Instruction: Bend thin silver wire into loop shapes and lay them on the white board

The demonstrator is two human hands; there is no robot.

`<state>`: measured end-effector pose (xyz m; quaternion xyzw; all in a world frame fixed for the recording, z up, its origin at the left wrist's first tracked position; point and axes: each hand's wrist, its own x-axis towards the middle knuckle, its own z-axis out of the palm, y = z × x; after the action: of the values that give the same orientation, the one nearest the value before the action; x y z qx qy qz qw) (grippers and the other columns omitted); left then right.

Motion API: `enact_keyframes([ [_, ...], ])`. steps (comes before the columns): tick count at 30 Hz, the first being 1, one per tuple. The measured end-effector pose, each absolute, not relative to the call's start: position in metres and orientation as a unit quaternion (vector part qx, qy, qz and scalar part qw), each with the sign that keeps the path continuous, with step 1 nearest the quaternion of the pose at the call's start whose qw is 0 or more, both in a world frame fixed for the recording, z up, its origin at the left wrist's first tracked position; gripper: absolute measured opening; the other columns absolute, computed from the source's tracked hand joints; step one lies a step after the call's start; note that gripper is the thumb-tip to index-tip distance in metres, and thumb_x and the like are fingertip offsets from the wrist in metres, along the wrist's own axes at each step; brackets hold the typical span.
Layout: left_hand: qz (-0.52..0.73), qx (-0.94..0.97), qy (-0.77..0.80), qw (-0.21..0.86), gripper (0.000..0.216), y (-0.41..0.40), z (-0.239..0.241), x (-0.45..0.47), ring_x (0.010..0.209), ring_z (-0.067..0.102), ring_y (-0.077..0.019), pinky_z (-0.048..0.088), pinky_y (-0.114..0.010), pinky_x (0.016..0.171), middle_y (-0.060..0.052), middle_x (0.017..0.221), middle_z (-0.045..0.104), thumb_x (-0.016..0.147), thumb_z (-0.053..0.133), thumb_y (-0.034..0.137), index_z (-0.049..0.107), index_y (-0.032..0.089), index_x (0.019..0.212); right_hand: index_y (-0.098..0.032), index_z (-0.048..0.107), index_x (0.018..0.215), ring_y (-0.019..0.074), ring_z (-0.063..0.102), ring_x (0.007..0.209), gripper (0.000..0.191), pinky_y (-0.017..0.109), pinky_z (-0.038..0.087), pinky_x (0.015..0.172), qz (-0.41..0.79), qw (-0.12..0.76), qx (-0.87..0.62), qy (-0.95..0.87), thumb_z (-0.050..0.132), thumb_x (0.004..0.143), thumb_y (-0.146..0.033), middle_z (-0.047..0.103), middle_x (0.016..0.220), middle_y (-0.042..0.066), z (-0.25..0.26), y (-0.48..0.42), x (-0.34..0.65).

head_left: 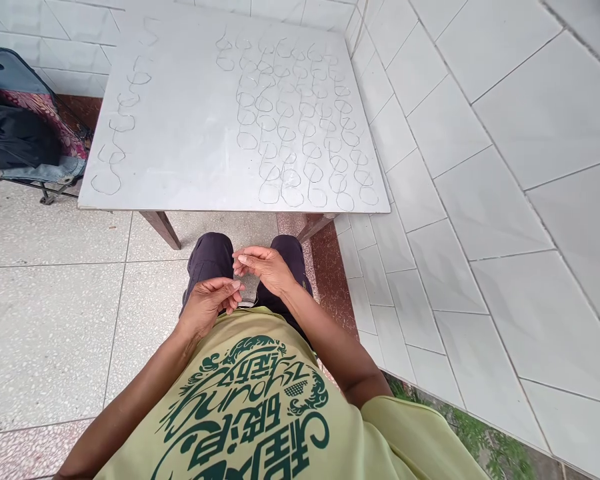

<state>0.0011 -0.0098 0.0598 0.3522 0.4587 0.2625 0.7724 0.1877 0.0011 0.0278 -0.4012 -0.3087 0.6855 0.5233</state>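
Above my lap, both hands are close together in front of the table edge. My left hand point(213, 303) has its thumb and forefinger pressed together in a pinch. A little higher and to the right, my right hand point(265, 267) also pinches, fingers curled toward the left one. Whatever the fingertips hold is too thin to make out. On the white tabletop point(190, 133) lie several thin loops point(290, 177), which look like bent wire, set out in rows at the right. Another column of similar loops point(123, 123) runs along the left side.
A tiled wall point(440, 200) rises close on the right. At the left stands a folding chair point(25, 80) with dark cloth point(15, 130) on it. Wooden table legs point(161, 229) come down in front of my knees point(211, 253). Speckled floor tiles point(50, 320) lie to the left.
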Motion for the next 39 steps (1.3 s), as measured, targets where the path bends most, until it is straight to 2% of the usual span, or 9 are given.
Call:
enact_keyframes([
  [7, 0.257, 0.351, 0.46, 0.774, 0.028, -0.009, 0.057, 0.0, 0.057, 0.056, -0.0113, 0.039, -0.025, 0.052, -0.005, 0.07, 0.07, 0.075, 0.089, 0.041, 0.083, 0.016, 0.085, -0.016, 0.08, 0.103, 0.0144, 0.072, 0.074, 0.035, 0.027, 0.057, 0.072, 0.705, 0.501, -0.391, -0.315, 0.087, 0.08, -0.042, 0.079, 0.086, 0.005, 0.027, 0.007, 0.191],
  [11, 0.262, 0.341, 0.462, 0.775, 0.028, -0.009, 0.055, 0.001, 0.058, 0.057, -0.0117, 0.04, -0.025, 0.053, -0.005, 0.071, 0.071, 0.074, 0.089, 0.041, 0.083, 0.015, 0.085, -0.016, 0.079, 0.107, 0.0141, 0.073, 0.077, 0.037, 0.027, 0.058, 0.075, 0.717, 0.494, -0.386, -0.306, 0.087, 0.081, -0.041, 0.079, 0.089, 0.005, 0.024, 0.01, 0.19],
  [16, 0.331, 0.361, 0.502, 0.712, 0.031, -0.007, 0.054, 0.002, 0.061, 0.059, -0.0128, 0.044, -0.026, 0.056, -0.005, 0.073, 0.072, 0.076, 0.088, 0.044, 0.082, 0.016, 0.086, -0.017, 0.075, 0.111, 0.0159, 0.074, 0.084, 0.047, 0.027, 0.059, 0.074, 0.714, 0.471, -0.419, -0.305, 0.079, 0.086, -0.057, 0.079, 0.099, 0.008, 0.026, 0.008, 0.193],
  [19, 0.369, 0.398, 0.522, 0.658, 0.032, -0.003, 0.054, 0.0, 0.062, 0.06, -0.0135, 0.046, -0.026, 0.058, -0.005, 0.075, 0.072, 0.08, 0.084, 0.047, 0.082, 0.016, 0.088, -0.014, 0.075, 0.099, 0.0148, 0.072, 0.073, 0.052, 0.025, 0.056, 0.065, 0.689, 0.438, -0.469, -0.336, 0.074, 0.088, -0.065, 0.078, 0.088, 0.008, 0.026, -0.003, 0.196],
  [23, 0.379, 0.417, 0.521, 0.64, 0.034, 0.001, 0.054, -0.001, 0.063, 0.06, -0.0138, 0.047, -0.027, 0.059, -0.005, 0.076, 0.072, 0.082, 0.082, 0.049, 0.081, 0.015, 0.089, -0.015, 0.073, 0.089, 0.0116, 0.065, 0.06, 0.048, 0.024, 0.052, 0.061, 0.673, 0.411, -0.475, -0.391, 0.075, 0.087, -0.063, 0.073, 0.073, 0.003, 0.022, -0.02, 0.194],
  [26, 0.371, 0.421, 0.517, 0.647, 0.038, 0.002, 0.055, 0.0, 0.064, 0.061, -0.0143, 0.048, -0.027, 0.06, -0.006, 0.078, 0.073, 0.082, 0.081, 0.052, 0.081, 0.015, 0.091, -0.017, 0.072, 0.086, 0.0111, 0.062, 0.058, 0.043, 0.025, 0.051, 0.061, 0.658, 0.425, -0.475, -0.4, 0.075, 0.087, -0.06, 0.071, 0.069, 0.0, 0.022, -0.023, 0.189],
  [33, 0.373, 0.405, 0.503, 0.666, 0.048, -0.001, 0.058, -0.003, 0.073, 0.066, -0.0162, 0.051, -0.027, 0.063, -0.009, 0.095, 0.077, 0.081, 0.083, 0.053, 0.078, 0.015, 0.11, -0.018, 0.068, 0.078, 0.0118, 0.059, 0.052, 0.044, 0.025, 0.048, 0.055, 0.632, 0.461, -0.509, -0.359, 0.075, 0.083, -0.06, 0.067, 0.062, 0.0, 0.03, -0.016, 0.185],
  [39, 0.369, 0.374, 0.511, 0.681, 0.041, -0.003, 0.057, -0.005, 0.075, 0.065, -0.016, 0.051, -0.027, 0.064, -0.01, 0.095, 0.077, 0.081, 0.083, 0.053, 0.081, 0.015, 0.097, -0.018, 0.068, 0.078, 0.0118, 0.058, 0.052, 0.042, 0.026, 0.047, 0.054, 0.636, 0.466, -0.505, -0.351, 0.075, 0.084, -0.059, 0.067, 0.062, 0.0, 0.031, -0.014, 0.182],
])
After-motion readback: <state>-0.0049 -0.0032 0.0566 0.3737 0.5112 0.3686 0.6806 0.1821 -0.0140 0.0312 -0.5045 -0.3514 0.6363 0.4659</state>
